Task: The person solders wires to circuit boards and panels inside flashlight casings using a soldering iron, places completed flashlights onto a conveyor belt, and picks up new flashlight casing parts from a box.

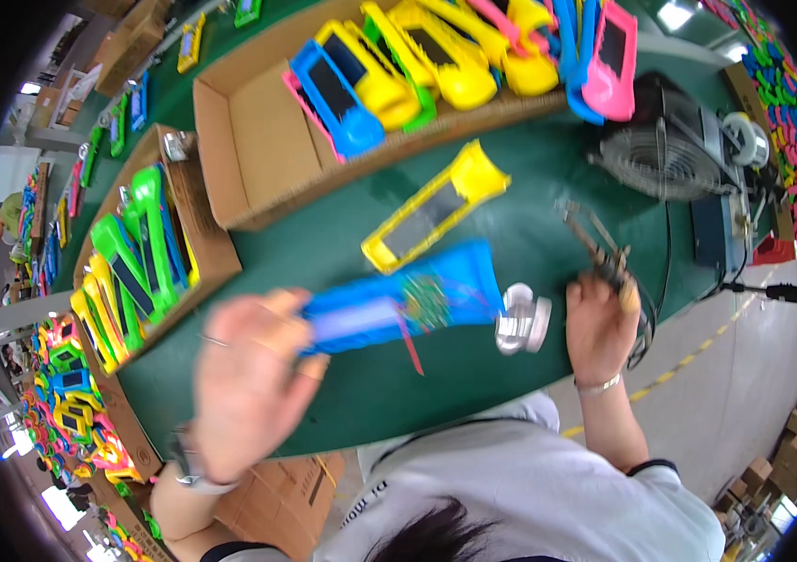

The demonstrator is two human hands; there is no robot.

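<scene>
My left hand (258,365), blurred by motion, is closed on the left end of a blue plastic housing (352,323). A small green round circuit board (425,300) with thin red wires sits on the housing's right part. At the housing's right end is a clear, shiny round piece (518,318); whether it is joined on is unclear. Further right, my right hand (605,323) has its fingers closed round the handle of what looks like a soldering iron (609,267), its metal end pointing away from me. Beyond the blue housing lies a yellow housing (436,208) with a dark panel.
A long cardboard box (258,140) along the far side holds several coloured housings. Another carton (216,253) at the left holds green, yellow and blue ones. A black fan (656,155) and a white wire spool (745,140) stand at the far right of the green table (370,389).
</scene>
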